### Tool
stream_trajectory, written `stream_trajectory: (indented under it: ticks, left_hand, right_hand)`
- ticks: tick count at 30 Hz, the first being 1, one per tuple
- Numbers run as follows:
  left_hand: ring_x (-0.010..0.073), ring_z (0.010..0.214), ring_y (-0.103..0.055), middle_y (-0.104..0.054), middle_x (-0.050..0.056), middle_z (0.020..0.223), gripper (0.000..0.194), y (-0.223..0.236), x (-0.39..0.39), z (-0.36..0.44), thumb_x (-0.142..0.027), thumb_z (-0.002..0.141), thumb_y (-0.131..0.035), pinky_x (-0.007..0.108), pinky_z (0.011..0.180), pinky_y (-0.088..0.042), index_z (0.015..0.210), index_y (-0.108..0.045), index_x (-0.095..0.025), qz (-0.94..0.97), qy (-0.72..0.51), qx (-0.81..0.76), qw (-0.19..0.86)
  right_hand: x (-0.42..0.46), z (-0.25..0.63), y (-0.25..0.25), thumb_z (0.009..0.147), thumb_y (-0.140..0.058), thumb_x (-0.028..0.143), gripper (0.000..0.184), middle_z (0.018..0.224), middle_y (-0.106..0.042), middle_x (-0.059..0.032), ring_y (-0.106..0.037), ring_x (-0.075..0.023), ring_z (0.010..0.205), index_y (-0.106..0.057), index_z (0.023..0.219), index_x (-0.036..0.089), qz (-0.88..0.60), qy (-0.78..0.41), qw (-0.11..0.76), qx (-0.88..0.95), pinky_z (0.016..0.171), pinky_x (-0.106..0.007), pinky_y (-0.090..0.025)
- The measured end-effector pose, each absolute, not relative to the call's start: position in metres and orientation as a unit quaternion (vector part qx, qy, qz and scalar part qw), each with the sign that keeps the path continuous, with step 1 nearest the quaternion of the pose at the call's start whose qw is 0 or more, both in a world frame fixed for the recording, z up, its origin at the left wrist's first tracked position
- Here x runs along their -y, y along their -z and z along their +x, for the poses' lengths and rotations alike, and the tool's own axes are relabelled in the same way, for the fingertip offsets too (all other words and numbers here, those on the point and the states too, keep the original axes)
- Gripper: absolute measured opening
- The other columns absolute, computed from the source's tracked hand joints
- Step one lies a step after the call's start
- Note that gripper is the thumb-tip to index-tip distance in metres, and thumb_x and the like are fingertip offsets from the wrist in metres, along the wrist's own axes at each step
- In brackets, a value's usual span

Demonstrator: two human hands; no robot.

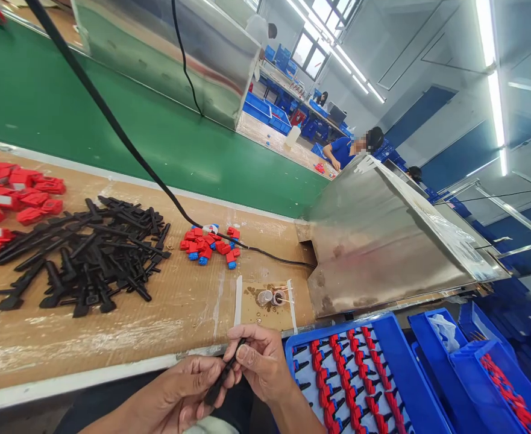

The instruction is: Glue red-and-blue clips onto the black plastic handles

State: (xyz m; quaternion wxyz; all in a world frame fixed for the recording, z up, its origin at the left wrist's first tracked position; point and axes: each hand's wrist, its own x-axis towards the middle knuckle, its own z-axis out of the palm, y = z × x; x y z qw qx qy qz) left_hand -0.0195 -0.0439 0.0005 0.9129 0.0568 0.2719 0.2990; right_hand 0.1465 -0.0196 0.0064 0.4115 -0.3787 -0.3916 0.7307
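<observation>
Between my two hands, in front of the table edge, is a long black plastic piece (220,381), tilted from lower left to upper right. My left hand (197,386) grips its lower, wider end. The thumb and fingers of my right hand (258,358) pinch its upper end. My fingers cover much of the piece. On the table behind lies a heap of similar black plastic pieces (106,247). A small group of red and blue plastic parts (208,244) sits nearer the middle. Larger red parts (21,193) are piled at the far left.
Two small cups (269,297) stand on a stained patch between white tape strips. A black cable (125,141) crosses the table. At right, a blue tray (401,355) holds rows of red, blue and black assemblies. Behind lie a metal housing (364,241), green belt (157,150) and a person (344,150).
</observation>
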Motion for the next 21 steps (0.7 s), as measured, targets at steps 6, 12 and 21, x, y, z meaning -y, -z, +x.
stream_trajectory:
  ticks: [6,12,21]
  left_hand:
    - [0.0013,0.046,-0.031,-0.059,0.001,0.059,0.044,0.011,0.035,-0.021,-0.051,0.055,-0.1,0.01,0.04,-0.029,0.067,-0.078,-0.014,0.1,-0.273,-0.247,0.924]
    - [0.007,0.056,-0.046,-0.063,0.003,0.065,0.051,0.001,0.002,-0.026,-0.052,0.044,-0.103,0.012,0.043,-0.034,0.067,-0.076,-0.015,0.118,-0.352,-0.333,0.867]
    - [0.0061,0.052,-0.045,-0.062,0.0,0.062,0.055,0.016,-0.013,-0.023,-0.047,0.037,-0.106,0.013,0.039,-0.032,0.069,-0.074,-0.015,0.08,-0.362,-0.355,0.858]
  right_hand:
    - [0.032,0.17,-0.009,0.089,-0.075,0.049,0.04,0.093,-0.069,-0.0056,-0.061,-0.015,0.069,-0.072,0.117,0.021,-0.525,-0.412,0.441,0.601,0.064,-0.028,-0.054]
    - [-0.006,0.232,0.005,0.082,-0.077,0.051,0.044,0.075,-0.058,0.002,-0.049,-0.013,0.059,-0.068,0.109,0.017,-0.707,-0.208,0.474,0.482,0.057,-0.025,-0.048]
    - [-0.027,0.238,0.023,0.083,-0.071,0.05,0.036,0.079,-0.073,-0.0054,-0.063,-0.0163,0.065,-0.077,0.092,0.015,-0.653,-0.335,0.436,0.521,0.056,-0.025,-0.051]
